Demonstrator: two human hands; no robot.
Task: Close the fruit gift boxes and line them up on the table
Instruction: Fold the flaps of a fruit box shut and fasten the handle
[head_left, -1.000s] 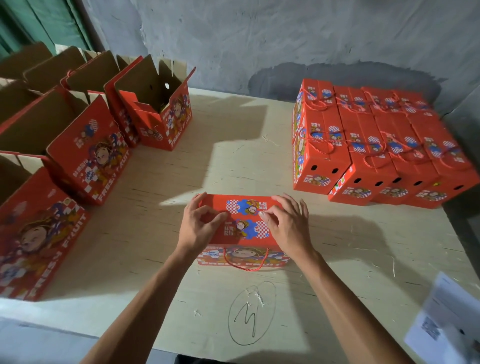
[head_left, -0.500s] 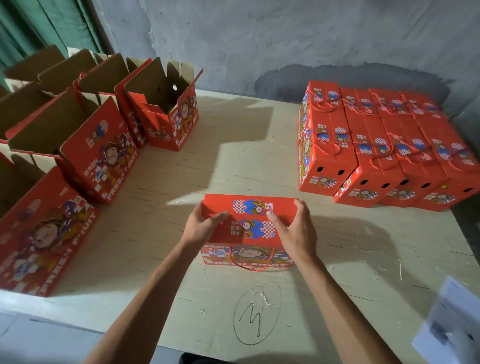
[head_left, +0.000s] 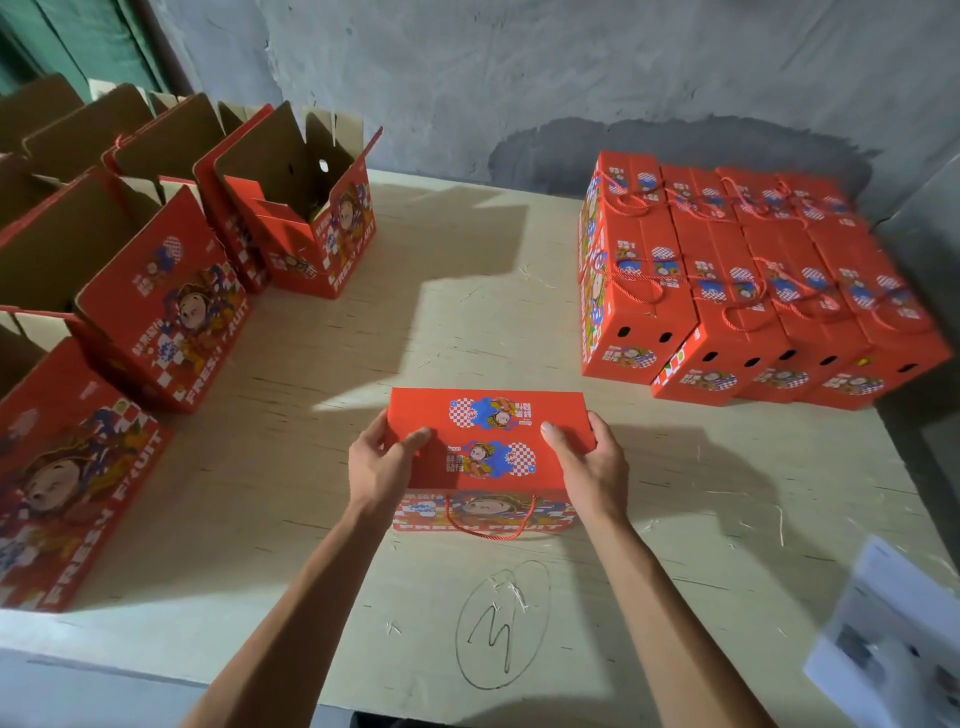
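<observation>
Both hands grip the closed box (head_left: 488, 447) at its short ends: the left hand (head_left: 376, 465) wraps the left end, thumb laid on the lid and fingers curled round the side, while the right hand (head_left: 589, 462) clasps the right end the same way, thumb on top. Both forearms reach forward from the near table (head_left: 363, 338) edge and converge slightly toward the box. It sits between the hands, lid up, its long axis running left to right, its printed front face and red cord handle (head_left: 491, 525) turned toward the person. Ahead and right of the right hand stands a packed block of closed boxes (head_left: 753, 291). Left of the left hand stand open boxes (head_left: 156, 291), flaps raised.
</observation>
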